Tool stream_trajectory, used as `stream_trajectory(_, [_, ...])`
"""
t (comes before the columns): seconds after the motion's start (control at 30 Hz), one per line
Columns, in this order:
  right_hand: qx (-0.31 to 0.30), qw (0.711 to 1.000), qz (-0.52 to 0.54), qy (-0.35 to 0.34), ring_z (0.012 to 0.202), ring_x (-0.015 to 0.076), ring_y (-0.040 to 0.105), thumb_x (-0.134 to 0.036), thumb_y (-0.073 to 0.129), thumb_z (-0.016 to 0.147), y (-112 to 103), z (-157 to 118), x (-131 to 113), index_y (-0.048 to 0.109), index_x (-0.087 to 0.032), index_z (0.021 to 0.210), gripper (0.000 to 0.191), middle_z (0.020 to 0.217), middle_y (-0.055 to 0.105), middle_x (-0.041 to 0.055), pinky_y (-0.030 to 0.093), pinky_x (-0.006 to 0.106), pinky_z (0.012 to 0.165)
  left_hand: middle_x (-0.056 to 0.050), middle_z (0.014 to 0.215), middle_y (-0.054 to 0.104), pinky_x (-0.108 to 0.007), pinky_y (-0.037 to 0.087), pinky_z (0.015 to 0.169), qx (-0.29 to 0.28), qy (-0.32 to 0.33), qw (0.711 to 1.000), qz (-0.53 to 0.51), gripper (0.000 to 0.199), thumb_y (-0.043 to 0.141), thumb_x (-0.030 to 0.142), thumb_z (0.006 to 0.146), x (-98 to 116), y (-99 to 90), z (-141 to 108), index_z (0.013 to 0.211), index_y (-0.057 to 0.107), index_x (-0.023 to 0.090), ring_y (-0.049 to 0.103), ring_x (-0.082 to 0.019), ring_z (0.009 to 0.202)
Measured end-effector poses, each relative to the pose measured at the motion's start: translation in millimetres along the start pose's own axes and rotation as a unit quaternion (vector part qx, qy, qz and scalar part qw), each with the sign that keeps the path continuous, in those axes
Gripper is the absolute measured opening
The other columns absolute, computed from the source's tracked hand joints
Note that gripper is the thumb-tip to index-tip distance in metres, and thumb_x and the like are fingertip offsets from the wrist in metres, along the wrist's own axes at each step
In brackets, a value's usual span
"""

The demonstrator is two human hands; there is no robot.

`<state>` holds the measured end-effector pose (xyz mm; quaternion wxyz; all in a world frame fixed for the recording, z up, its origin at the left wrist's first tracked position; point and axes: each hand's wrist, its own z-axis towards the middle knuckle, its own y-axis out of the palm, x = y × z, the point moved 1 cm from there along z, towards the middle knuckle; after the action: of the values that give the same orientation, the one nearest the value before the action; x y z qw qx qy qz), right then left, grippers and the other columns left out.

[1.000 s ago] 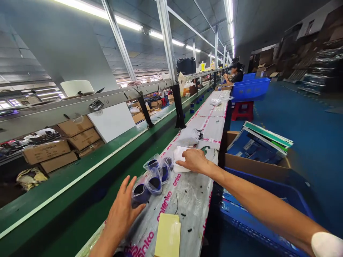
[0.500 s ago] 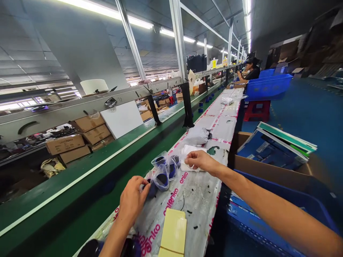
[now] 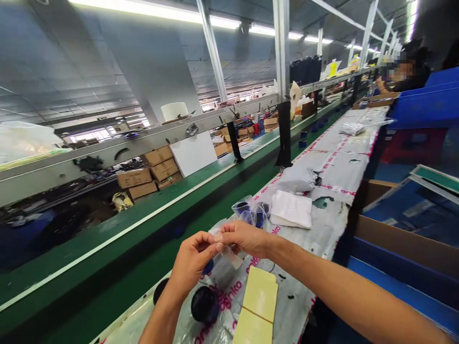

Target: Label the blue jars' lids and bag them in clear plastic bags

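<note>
My left hand and my right hand meet above the wrapped table, fingertips pinched together on a small clear plastic bag. Part of the bag hangs below my right fingers. A dark blue round object rests on the table below my hands, and another dark round one is partly behind my left wrist. Just beyond my right hand lie several similar blue pieces in clear bags. A flat white stack sits to their right. Closer to me is a banded stack of pale yellow cards.
A green conveyor belt runs along the left of the table. At right stand an open carton and blue bins. A person sits farther down the line. Metal posts rise beside the belt.
My right hand has left the white stack and come toward my left hand. Both now pinch the clear bag. The view has swung left.
</note>
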<state>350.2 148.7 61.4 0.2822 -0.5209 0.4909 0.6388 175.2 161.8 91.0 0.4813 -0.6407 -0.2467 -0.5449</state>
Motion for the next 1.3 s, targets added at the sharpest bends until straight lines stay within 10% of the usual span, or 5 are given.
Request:
stream_trajectory(0.37, [0.094, 0.950, -0.277, -0.109, 0.066, 0.0145, 0.063, -0.027, 0.051, 0.088, 14.8, 27.2, 16.4, 0.050, -0.019, 0.084, 0.009, 0.074, 0.065, 0.0019, 0.053, 0.026, 0.057, -0.005, 0.075, 0.070, -0.033, 0.053, 0.071, 0.101, -0.027, 0.993, 0.059, 0.029, 0.060, 0.050, 0.080, -31.2, -38.6, -22.5, 0.077, 0.052, 0.022, 0.067, -0.020, 0.074])
stream_trajectory(0.57, [0.148, 0.810, -0.515, -0.239, 0.102, 0.0216, 0.063, -0.010, 0.055, 0.090, 23.3, 46.7, 19.1, 0.061, -0.018, 0.104, 0.017, 0.107, 0.069, 0.0093, 0.047, 0.037, 0.093, -0.001, 0.085, 0.068, -0.033, 0.043, 0.074, 0.205, 0.010, 0.918, 0.339, 0.013, 0.054, 0.027, 0.087, -34.8, -46.4, -21.2, 0.099, 0.060, 0.023, 0.064, -0.020, 0.079])
stream_trajectory(0.7, [0.112, 0.711, -0.638, -0.273, 0.108, 0.0226, 0.059, -0.007, 0.052, 0.094, 20.5, 64.9, 22.3, 0.062, -0.017, 0.116, 0.026, 0.115, 0.068, 0.0111, 0.045, 0.035, 0.092, -0.005, 0.111, 0.069, -0.035, 0.046, 0.089, 0.188, 0.026, 0.862, 0.469, 0.038, 0.048, 0.015, 0.093, -41.3, -53.2, -10.3, 0.130, 0.056, 0.022, 0.065, -0.021, 0.104])
stream_trajectory(0.97, [0.064, 0.557, -0.784, -0.265, 0.096, 0.0274, 0.057, -0.006, 0.053, 0.092, 13.2, 70.0, 43.2, 0.063, -0.014, 0.097, 0.014, 0.095, 0.068, 0.0128, 0.040, 0.042, 0.090, -0.006, 0.107, 0.068, -0.046, 0.053, 0.094, 0.117, -0.022, 0.773, 0.624, 0.026, 0.061, 0.035, 0.095, -58.6, -46.8, -3.2, 0.113, 0.064, 0.016, 0.065, -0.022, 0.101])
stream_trajectory(1.3, [0.067, 0.542, -0.802, -0.244, 0.090, 0.0239, 0.059, -0.017, 0.056, 0.095, 9.6, 51.7, 61.4, 0.064, -0.017, 0.093, 0.009, 0.090, 0.070, 0.0086, 0.038, 0.040, 0.088, -0.002, 0.095, 0.071, -0.035, 0.050, 0.082, 0.072, -0.029, 0.794, 0.604, 0.020, 0.053, 0.022, 0.098, -66.3, -48.9, -19.8, 0.116, 0.059, 0.017, 0.068, -0.018, 0.086])
